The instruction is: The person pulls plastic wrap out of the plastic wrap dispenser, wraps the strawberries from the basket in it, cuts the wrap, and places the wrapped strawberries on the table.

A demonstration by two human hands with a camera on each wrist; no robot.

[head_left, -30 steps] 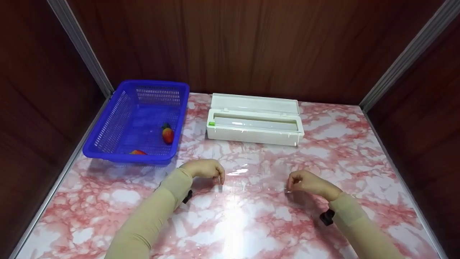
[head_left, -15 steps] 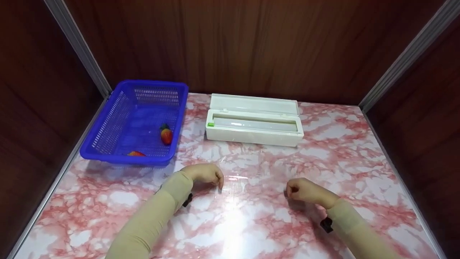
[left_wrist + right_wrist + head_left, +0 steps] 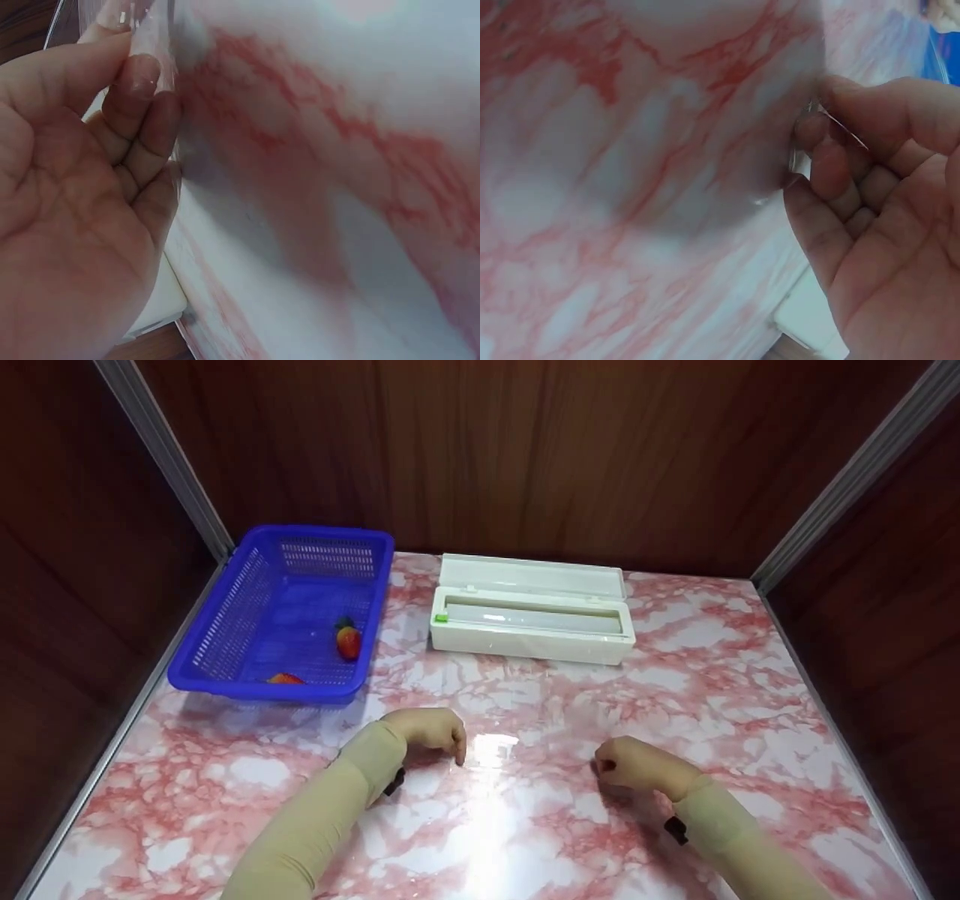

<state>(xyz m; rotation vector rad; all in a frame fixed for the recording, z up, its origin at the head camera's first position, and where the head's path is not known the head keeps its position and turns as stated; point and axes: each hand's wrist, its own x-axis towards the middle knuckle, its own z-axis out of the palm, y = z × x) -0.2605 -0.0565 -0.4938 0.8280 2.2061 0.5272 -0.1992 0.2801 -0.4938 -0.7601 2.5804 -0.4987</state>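
Observation:
A sheet of clear cling film [image 3: 499, 750] stretches from the white dispenser box [image 3: 532, 649] toward me, seen mostly by its glare. My left hand [image 3: 431, 727] pinches its near left part; in the left wrist view the film [image 3: 154, 45] bunches between thumb and fingers. The near right part is pinched by my right hand [image 3: 637, 761], and a thin film edge shows at those fingertips in the right wrist view. The dispenser's lid [image 3: 532, 576] stands raised at the back, and a pale roll [image 3: 532, 619] lies inside. A green slider [image 3: 441, 618] sits at its left end.
A blue plastic basket [image 3: 300, 688] stands at the back left, beyond my left hand. Inside it lie a red-yellow fruit with a green top [image 3: 348, 643] and another red fruit [image 3: 286, 679]. Dark wood-grain panels [image 3: 510, 457] enclose the marbled table [image 3: 712, 697] on the back and sides.
Both hands have moved a little toward me, away from the dispenser, with the film still pinched. The box and the basket have stayed in place.

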